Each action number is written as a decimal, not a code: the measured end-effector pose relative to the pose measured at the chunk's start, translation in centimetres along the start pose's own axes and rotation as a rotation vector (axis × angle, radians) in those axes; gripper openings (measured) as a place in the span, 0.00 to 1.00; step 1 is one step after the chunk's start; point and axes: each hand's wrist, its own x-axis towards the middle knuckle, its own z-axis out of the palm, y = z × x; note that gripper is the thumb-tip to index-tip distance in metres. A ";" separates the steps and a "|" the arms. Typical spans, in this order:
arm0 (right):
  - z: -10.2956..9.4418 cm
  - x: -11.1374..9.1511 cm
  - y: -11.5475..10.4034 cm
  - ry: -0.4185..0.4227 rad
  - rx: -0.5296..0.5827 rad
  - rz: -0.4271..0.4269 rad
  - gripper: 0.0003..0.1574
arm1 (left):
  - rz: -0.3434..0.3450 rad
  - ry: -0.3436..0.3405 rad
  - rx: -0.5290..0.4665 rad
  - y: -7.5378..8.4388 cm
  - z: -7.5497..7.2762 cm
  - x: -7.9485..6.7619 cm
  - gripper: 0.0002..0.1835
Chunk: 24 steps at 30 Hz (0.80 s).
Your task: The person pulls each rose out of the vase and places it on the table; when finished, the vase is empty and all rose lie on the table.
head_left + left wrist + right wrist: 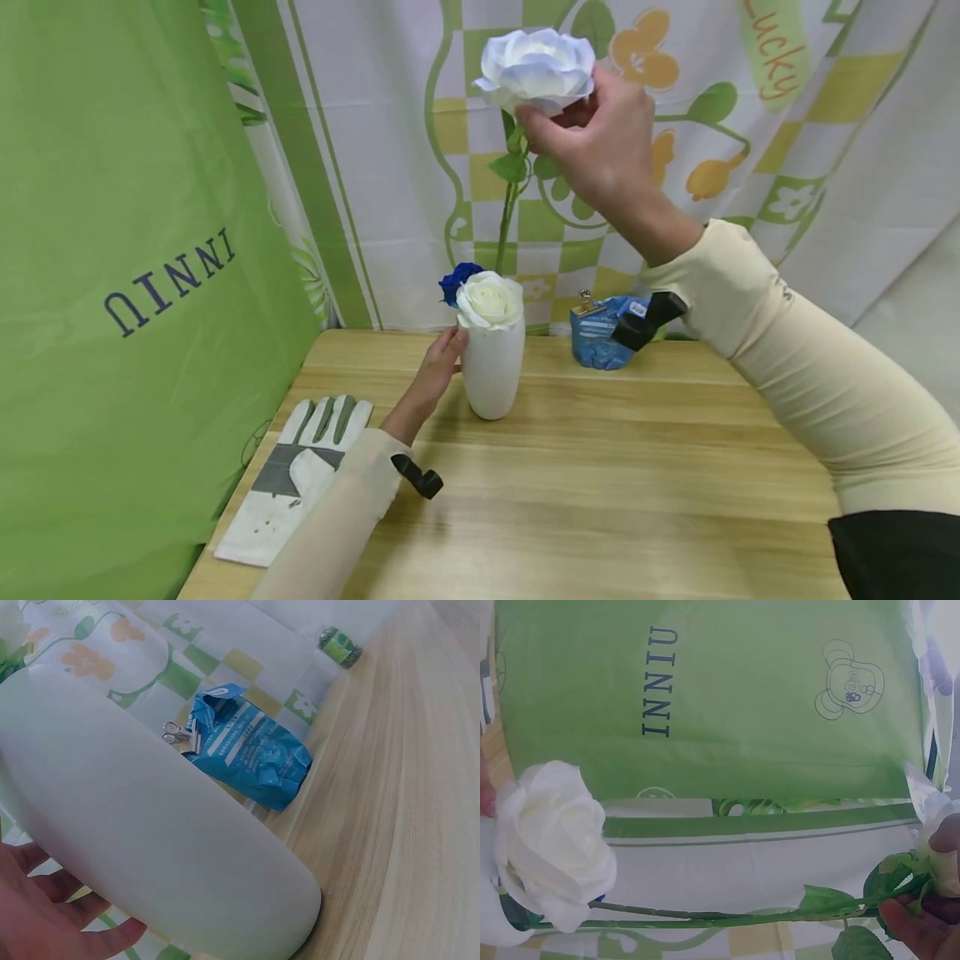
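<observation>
A pale blue-white artificial rose (534, 67) stands high above the white vase (493, 379). My right hand (600, 137) pinches it just beneath the bloom. Its long green stem (727, 921) runs down to the mouth of the vase; the white rose hides its lower end. At the vase's top sit the white rose (490, 302) and a deep blue flower (459, 282) behind it. The left hand (435, 371) holds the upright vase from its left side, below the rim. In the left wrist view its fingers (64, 885) lie against the vase, some partly hidden behind it.
A crumpled blue packet (603, 333) with a metal clip stands at the table's back edge. Grey-and-white work gloves (296, 479) lie left, near my left forearm. A patterned curtain (390, 167) hangs behind the wooden table (600, 483); green fabric (150, 400) borders its left.
</observation>
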 end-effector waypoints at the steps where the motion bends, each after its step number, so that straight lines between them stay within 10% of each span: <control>1: 0.0 0.0 -0.1 -0.005 -0.002 0.001 0.29 | 0.000 0.003 0.001 0.0 0.0 0.0 0.47; 24: 0.5 -0.6 2.7 -0.216 -0.037 0.191 0.28 | 0.001 0.006 -0.020 -0.2 -0.1 0.0 0.51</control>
